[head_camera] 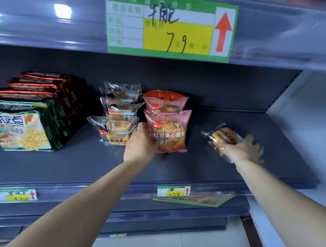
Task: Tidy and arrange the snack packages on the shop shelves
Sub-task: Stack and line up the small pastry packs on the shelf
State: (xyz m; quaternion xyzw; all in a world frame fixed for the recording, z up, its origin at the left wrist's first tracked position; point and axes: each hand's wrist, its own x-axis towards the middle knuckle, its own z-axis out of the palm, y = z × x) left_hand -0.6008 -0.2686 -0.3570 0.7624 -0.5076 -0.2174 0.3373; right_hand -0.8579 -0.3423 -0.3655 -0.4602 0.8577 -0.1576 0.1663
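On a dark grey shop shelf [85,164], the left hand [140,143] grips the left edge of a pink plastic red-bean bread packet [168,132]. Right of that packet, the blurred right hand [243,149] holds a clear-wrapped bread packet [219,137]. Both packets look light and squashable, so they are best held gently by their edges.

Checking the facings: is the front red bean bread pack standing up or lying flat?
Upright: the front red bean bread pack stands on its bottom edge, label facing out, with the left hand gripping its side.

The left hand [140,143] grips a pink red-bean bread pack [168,131]; the blurred right hand [243,147] holds a clear bread pack [217,135].
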